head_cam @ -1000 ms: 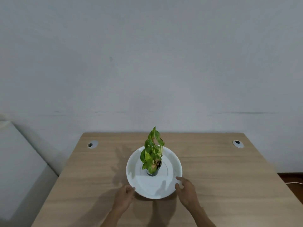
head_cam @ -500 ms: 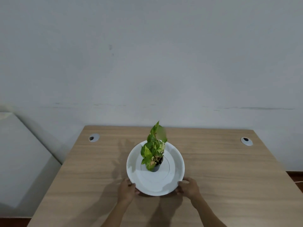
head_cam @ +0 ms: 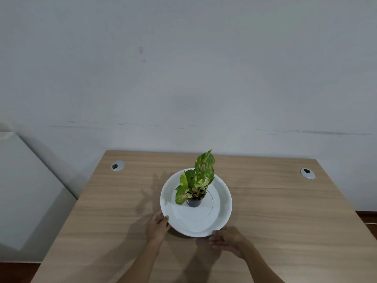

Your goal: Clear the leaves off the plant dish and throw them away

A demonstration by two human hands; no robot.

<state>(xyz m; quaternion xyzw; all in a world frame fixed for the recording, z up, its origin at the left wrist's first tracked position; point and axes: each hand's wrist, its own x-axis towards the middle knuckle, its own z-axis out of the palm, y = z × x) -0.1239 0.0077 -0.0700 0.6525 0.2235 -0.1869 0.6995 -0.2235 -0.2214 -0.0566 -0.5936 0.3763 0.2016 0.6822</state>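
Hands first: our left hand gripped the near-left rim of the white plant dish, thumb over the edge and fingers seemingly tucked beneath. Our right hand sat at the near-right rim with fingers loosely extended, touching or just beside the edge; we could not tell whether it actually had hold.

The dish rested on the wooden table, near its middle, with a small dark pot standing upright at its centre and a leafy plant rising from it. We could make out no loose leaves lying on the dish.

We judged the dish stiff, light and smooth, probably plastic, so the rim was the natural place to take it, one hand on each side. The pot looked top-heavy under its tall foliage and simply stood there, so any tilt could send it sliding or toppling. Fallen leaves would be soft and feather-light, best pinched singly.
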